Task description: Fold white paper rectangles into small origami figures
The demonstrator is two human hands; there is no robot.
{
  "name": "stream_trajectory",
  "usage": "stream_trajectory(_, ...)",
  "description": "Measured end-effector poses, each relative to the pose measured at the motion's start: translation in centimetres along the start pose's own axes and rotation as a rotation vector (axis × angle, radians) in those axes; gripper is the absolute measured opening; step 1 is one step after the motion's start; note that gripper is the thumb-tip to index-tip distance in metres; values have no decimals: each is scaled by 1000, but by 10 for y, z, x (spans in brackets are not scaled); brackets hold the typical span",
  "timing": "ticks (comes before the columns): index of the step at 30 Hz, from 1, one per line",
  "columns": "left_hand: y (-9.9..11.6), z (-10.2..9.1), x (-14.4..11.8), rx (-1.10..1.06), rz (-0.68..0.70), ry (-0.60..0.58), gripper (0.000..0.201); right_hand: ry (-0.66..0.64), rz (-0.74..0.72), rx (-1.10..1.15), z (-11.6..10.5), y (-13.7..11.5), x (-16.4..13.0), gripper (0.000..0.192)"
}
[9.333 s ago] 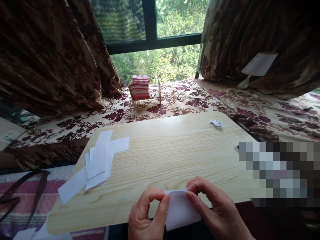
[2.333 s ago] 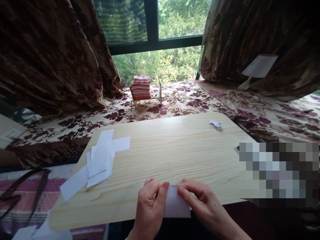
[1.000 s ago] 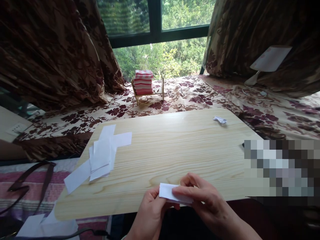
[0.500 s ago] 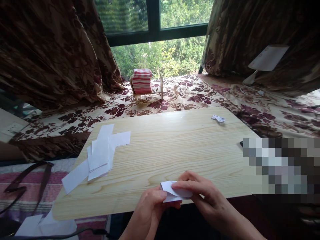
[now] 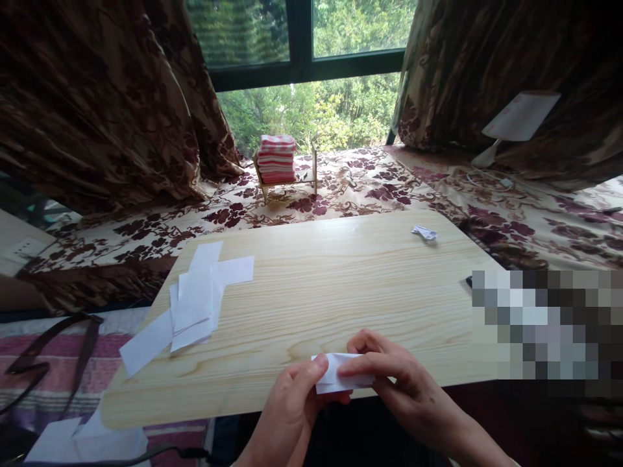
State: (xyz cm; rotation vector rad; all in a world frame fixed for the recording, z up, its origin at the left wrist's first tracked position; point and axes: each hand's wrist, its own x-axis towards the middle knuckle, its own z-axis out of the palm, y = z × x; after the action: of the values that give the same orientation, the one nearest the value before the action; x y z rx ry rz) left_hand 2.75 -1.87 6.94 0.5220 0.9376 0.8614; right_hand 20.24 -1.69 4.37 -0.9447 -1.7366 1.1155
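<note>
A small folded piece of white paper (image 5: 335, 373) is held between both hands at the table's near edge. My left hand (image 5: 296, 395) grips its left end, thumb pressed on top near the upper left corner and fingers underneath. My right hand (image 5: 394, 370) pinches the right part, with the index finger lying across the top face and the thumb below. Further left on the table lies a loose pile of white paper strips (image 5: 195, 301). Near the far right corner sits a small folded paper piece (image 5: 425, 233).
The light wood table (image 5: 341, 279) has rounded corners. More white paper sheets (image 5: 92, 441) lie on the bedding at lower left, beside a dark strap (image 5: 85, 363). Beyond the table stand a small rack with folded pink striped towels (image 5: 276, 159) and a lamp (image 5: 523, 117). A blurred patch covers the right edge.
My left thumb has moved up to the paper's upper left edge, and the raised flap now looks flatter. My right index finger has shifted slightly. The other papers stay put.
</note>
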Motion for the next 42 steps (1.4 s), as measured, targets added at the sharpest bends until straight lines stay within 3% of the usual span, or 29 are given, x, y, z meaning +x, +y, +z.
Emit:
stream_trajectory(7, 1, -3, -3, 101, -42, -143, 20, 69, -7, -14, 1, 5, -1, 44)
stream_trajectory(13, 0, -1, -4, 148, -46, -48, 10, 39, 27, 39, 1, 2, -2, 42)
stream_trajectory(19, -2, -1, -3, 123, -23, -54, 8, -1, 73, 97, -2, 0, -2, 36)
stream_trajectory(31, -2, -5, -5, 113, -14, -100, 20, -10, 97, 94, -3, 1, -2, 37)
stream_trajectory(36, -8, -3, -2, 102, 7, -21, 28, -24, 94, 133, -5, -2, -1, 35)
stream_trajectory(38, -10, -4, 0, 176, 39, 22, 30, -16, 137, 134, -8, -2, -2, 33)
stream_trajectory(42, -11, -4, 2, 399, 123, 90, 39, 114, 365, 97, -9, -5, -2, 29)
